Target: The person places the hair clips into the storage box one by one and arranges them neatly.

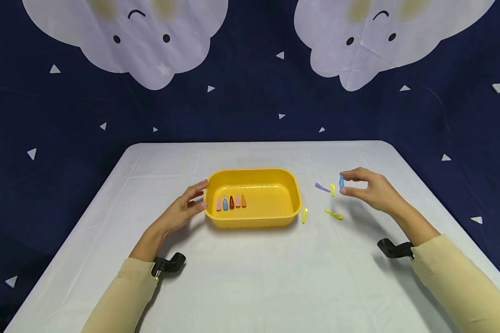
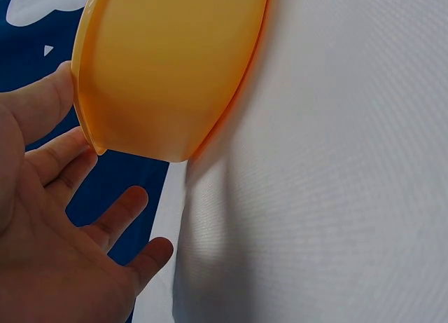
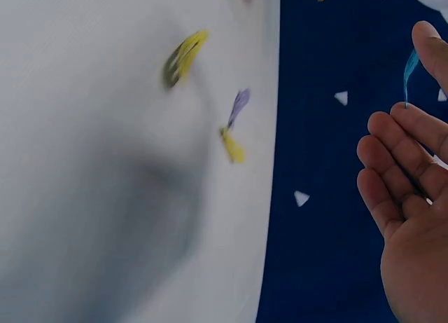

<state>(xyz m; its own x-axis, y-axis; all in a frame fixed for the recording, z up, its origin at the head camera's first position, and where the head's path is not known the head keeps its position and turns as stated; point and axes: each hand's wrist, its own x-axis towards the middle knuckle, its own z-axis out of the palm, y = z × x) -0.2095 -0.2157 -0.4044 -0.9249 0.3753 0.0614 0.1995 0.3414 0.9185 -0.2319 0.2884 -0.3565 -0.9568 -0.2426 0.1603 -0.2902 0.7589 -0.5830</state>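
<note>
Thumb and fingertips of my left hand (image 1: 182, 210) touch the left rim of a yellow plastic tray (image 1: 254, 222), spaced apart along it; the other fingers are spread loosely in the left wrist view. Inside the tray's left half several snap hair clips stand in a row: pink (image 1: 218, 204), blue (image 1: 225, 203), dark red (image 1: 231, 202), another pink and an orange one (image 1: 243, 200). Right of the tray, above the table, my right hand (image 1: 372, 187) pinches a blue hair clip (image 1: 341, 181) between thumb and index finger. Its other fingers are bent, as the right wrist view shows.
Near the right hand lie a purple hair clip (image 1: 322, 187) and a yellow one (image 1: 332, 189) beside it. Two more yellow clips lie closer, one (image 1: 304, 215) by the tray's right end, another (image 1: 334, 215) farther right. White cloth covers the table (image 1: 266, 277); dark blue fabric (image 1: 250, 106) hangs behind.
</note>
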